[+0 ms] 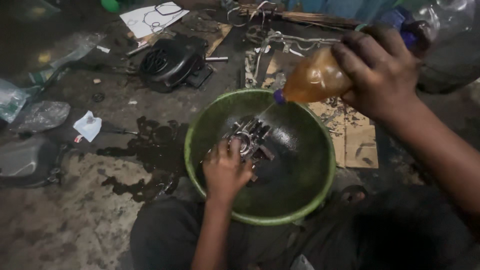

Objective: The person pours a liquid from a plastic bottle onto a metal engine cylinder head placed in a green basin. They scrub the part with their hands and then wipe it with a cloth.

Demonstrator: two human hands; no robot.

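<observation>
A green plastic basin (320, 186) sits on the floor in front of me. Inside it lies a grey metal engine part (250, 137) in dark liquid. My left hand (225, 170) rests on that part and grips its near side. My right hand (381, 70) holds a plastic bottle of amber liquid (312, 80), tilted neck-down over the basin. A thin stream runs from the bottle's purple spout (278, 96) onto the metal part.
A dark oil stain (150, 155) spreads on the concrete left of the basin. A black fan cover (170, 62) lies behind it. Cardboard (357, 142) lies right of the basin. White paper with gaskets (152, 17), plastic bags (40, 115) and a crumpled white scrap (88, 125) litter the floor.
</observation>
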